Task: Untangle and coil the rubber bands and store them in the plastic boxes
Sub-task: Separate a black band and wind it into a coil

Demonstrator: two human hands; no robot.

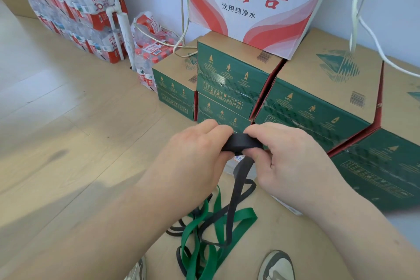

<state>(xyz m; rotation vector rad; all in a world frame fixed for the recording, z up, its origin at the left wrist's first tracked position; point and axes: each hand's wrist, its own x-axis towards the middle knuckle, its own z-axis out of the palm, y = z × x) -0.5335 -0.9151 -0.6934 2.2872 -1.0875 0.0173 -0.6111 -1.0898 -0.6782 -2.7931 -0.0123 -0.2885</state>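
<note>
Both hands were together, raised above the floor. The left hand (195,154) and the right hand (288,154) each pinched one side of a small flat coil wound from the black band (242,142), fingers over the top and thumbs underneath. The unwound length of the black band hung from the coil to the floor. There it crossed the green band (244,215) in a loose tangle between the shoes (276,266) and the stacked cartons (318,107). A clear item with a small label, probably a plastic box (229,167), lay directly below the hands, mostly hidden.

Step in hand, as judged: winding the black band.

- Keep one hand clamped on the coil so the rubber cannot spring open.
- Feed the hanging length with the other hand, each turn flat on the last.
- Lift the tail clear of the green band before winding; do not drag it through the tangle.
</note>
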